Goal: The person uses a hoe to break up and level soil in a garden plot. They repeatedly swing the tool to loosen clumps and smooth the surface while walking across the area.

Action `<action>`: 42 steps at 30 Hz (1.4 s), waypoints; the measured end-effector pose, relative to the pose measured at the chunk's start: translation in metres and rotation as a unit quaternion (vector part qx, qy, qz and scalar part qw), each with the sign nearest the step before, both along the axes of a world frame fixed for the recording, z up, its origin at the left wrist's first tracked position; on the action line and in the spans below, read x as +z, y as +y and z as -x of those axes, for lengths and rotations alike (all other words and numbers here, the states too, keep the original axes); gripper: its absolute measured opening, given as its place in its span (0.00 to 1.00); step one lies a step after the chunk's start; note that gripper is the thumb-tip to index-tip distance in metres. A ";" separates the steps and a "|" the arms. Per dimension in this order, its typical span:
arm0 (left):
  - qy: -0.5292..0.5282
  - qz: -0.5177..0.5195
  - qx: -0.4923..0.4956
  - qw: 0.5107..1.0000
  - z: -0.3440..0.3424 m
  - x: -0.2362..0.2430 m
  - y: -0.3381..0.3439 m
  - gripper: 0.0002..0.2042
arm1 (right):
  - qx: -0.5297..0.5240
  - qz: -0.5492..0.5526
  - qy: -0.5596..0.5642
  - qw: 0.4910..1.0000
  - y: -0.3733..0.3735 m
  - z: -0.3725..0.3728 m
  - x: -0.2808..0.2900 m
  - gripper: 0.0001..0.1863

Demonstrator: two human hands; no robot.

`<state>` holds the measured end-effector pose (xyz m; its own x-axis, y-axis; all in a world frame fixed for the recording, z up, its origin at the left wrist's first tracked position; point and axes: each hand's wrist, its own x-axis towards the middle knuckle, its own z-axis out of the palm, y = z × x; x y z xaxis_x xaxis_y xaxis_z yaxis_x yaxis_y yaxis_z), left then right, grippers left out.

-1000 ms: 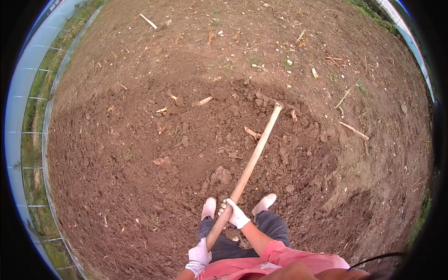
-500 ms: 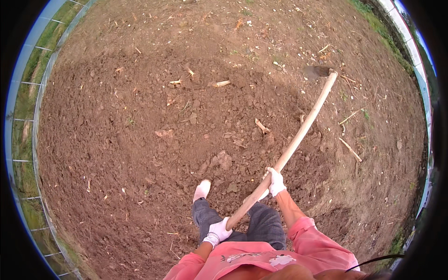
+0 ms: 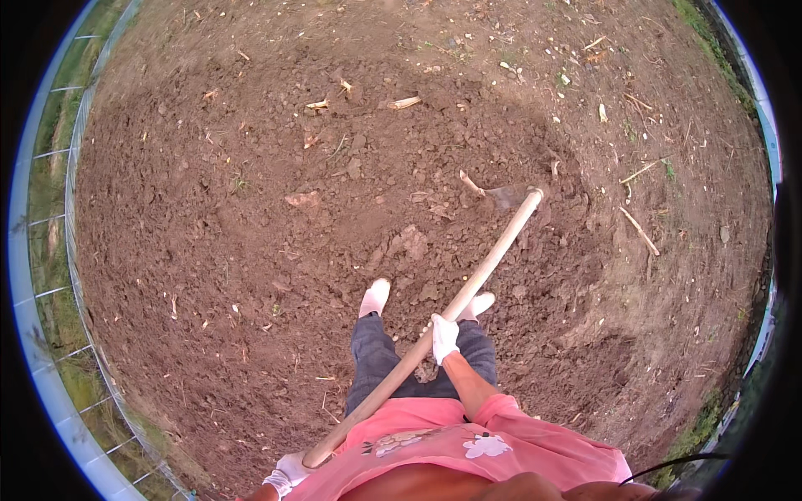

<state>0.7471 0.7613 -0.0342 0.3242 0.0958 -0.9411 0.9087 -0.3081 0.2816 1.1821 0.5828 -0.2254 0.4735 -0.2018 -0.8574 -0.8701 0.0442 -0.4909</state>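
A hoe (image 3: 493, 258) with a long pale wooden handle slants across the view, from the lower left up to the right. Its metal blade (image 3: 506, 197) is at the soil, beside a short pale stalk stub (image 3: 472, 183). My right hand (image 3: 444, 338), in a white glove, is closed round the middle of the handle, above my thighs. At the handle's rear end, low on the left, my left hand (image 3: 290, 471) grips it, also gloved in white; its fingers are partly hidden.
Loose brown soil (image 3: 209, 275) spreads all round. Several stalk pieces lie about, one pale stub (image 3: 405, 103) ahead and a stick (image 3: 640, 231) at right. My feet (image 3: 377, 296) stand in the soil. A wire fence (image 3: 73, 225) curves along the left rim.
The hoe blade has come nearer and to the left, from the far right to the stalk stub. My left hand has drawn back down and left; my right hand has moved left and nearer.
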 end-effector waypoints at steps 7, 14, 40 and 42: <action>0.016 -0.151 -0.296 0.943 -0.084 0.079 0.075 0.18 | -0.175 -0.120 0.256 0.943 -0.039 0.083 -0.040 0.09; -0.141 -0.158 -0.321 0.923 -0.150 -0.061 0.067 0.14 | -0.208 -0.144 -0.003 0.968 -0.098 -0.051 0.033 0.06; -0.104 -0.197 -0.352 0.909 -0.296 0.057 -0.018 0.15 | -0.299 -0.376 0.116 0.869 -0.042 -0.024 0.028 0.10; -0.123 -0.208 -0.362 0.901 -0.264 0.038 -0.007 0.13 | -0.309 -0.381 0.158 0.857 -0.036 0.008 0.007 0.10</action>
<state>1.0108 0.7546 0.0039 0.6363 0.1035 -0.7645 0.3540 -0.9196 0.1702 1.1745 0.5465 -0.2187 0.1983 0.3454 -0.9173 -0.6493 0.7473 0.1410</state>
